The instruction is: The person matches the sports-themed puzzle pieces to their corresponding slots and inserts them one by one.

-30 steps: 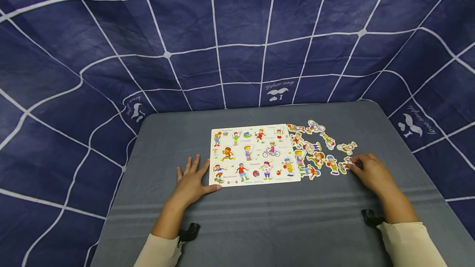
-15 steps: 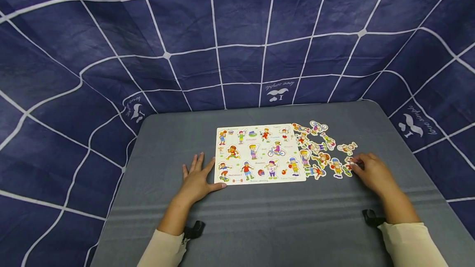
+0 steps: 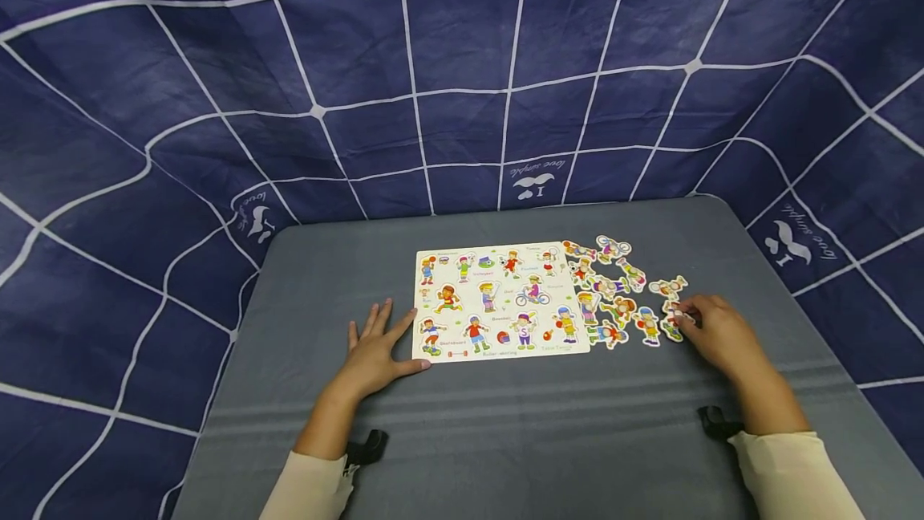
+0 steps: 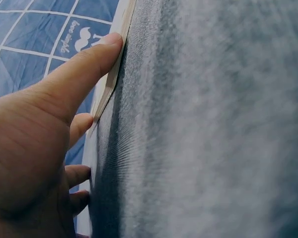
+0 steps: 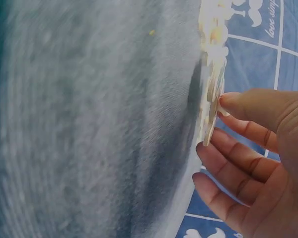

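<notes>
A flat cream puzzle board (image 3: 498,343) printed with several children playing sports lies on the grey table. At its left side, my left hand (image 3: 371,359) has its fingers spread, the thumb at the lower left corner. The left wrist view shows the thumb (image 4: 107,47) along the board's edge (image 4: 111,82). To the right of the board, my right hand (image 3: 722,335) pinches a child-shaped puzzle piece (image 3: 670,327) between thumb and index finger. Close up in the right wrist view, the fingertips (image 5: 230,101) sit at the end of the row of pieces (image 5: 213,74), seen edge-on.
Several cut-out puzzle pieces (image 3: 606,333) cluster against the board's right edge, some overlapping. One piece (image 3: 667,287) lies just beyond my right fingers. A blue curtain with white grid lines (image 3: 462,127) encloses the table's (image 3: 505,424) back and sides.
My left hand and the board shifted a little right, pushing the near pieces along, then stayed about there. My right hand keeps its place at the puzzle piece. The head view has turned slightly.
</notes>
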The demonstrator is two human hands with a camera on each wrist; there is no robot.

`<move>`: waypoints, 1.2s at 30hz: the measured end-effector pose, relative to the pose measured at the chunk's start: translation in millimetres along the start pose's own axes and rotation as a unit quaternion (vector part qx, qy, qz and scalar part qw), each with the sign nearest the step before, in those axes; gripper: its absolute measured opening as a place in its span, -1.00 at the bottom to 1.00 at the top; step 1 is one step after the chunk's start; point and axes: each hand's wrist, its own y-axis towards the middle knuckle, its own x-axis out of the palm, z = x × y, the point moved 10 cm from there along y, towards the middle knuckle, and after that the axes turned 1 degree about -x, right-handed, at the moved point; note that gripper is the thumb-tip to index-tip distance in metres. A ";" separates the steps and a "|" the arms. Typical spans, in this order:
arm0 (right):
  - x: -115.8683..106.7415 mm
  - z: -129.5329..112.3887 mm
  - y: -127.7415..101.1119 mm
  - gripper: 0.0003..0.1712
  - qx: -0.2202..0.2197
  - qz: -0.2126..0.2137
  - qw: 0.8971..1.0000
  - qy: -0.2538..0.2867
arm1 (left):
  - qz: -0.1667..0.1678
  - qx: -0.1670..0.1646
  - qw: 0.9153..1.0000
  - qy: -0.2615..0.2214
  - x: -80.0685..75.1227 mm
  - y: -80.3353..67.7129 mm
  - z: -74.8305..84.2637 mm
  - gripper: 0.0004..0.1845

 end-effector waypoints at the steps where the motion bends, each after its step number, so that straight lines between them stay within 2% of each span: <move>1: -0.3 -2.5 0.4 -0.87 -0.003 0.003 1.000 0.001 | -0.001 -0.001 1.000 -0.004 -0.2 -1.1 -0.6 0.10; 8: -5.9 -17.1 -1.1 -0.88 -0.011 0.026 1.000 0.004 | -0.008 0.001 1.000 -0.016 2.0 -5.6 -2.6 0.07; 29: 0.3 -54.5 -2.4 -0.82 -0.033 0.041 0.998 0.037 | -0.006 0.003 1.000 -0.012 0.6 -2.3 -2.6 0.07; 36: 4.4 -76.0 -1.8 -0.84 -0.067 0.049 0.995 0.054 | 0.000 0.006 1.000 -0.010 -1.8 -3.9 -1.1 0.06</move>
